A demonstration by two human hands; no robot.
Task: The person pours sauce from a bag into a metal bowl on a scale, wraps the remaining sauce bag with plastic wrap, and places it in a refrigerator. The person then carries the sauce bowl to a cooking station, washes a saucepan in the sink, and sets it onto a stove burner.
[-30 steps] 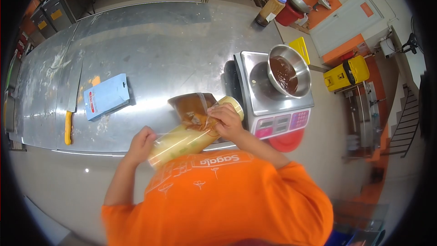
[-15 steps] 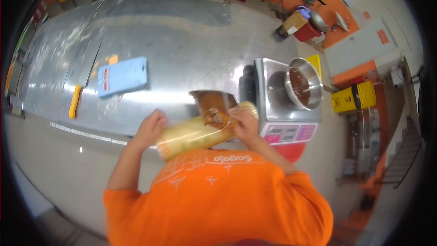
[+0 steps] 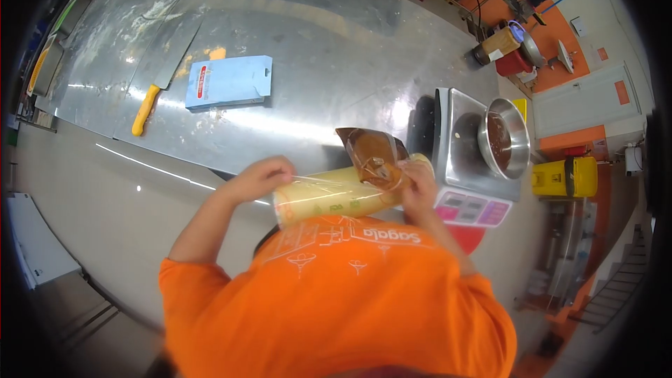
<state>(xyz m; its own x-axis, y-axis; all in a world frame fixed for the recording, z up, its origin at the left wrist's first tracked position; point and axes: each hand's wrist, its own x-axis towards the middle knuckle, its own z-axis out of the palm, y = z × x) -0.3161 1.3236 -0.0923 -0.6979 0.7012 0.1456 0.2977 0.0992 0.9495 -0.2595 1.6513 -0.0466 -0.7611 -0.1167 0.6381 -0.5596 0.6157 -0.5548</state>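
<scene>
A wide yellowish roll of plastic film [image 3: 318,203] lies across my front at the table's near edge. My left hand [image 3: 268,177] is closed in a pinch on a thin, stretched strand of clear film at the roll's left end. On the roll's right part rests a clear plastic bag [image 3: 374,157] with a brown filling, its dark upper edge spread toward the table. Closed at the bag's right side, my right hand [image 3: 418,189] grips clear film by the bag's lower corner. Its fingertips are partly hidden.
To my right stands a scale [image 3: 465,147] with a metal bowl [image 3: 505,138] of brown stuff on it. A yellow-handled knife [image 3: 145,108] and a blue box [image 3: 229,81] lie on the metal table [image 3: 315,49]. Containers stand at the far right corner.
The view has shifted, so the table things appear farther up and right. My left hand now draws a thin strand of film taut from the roll. My right hand stays at the bag.
</scene>
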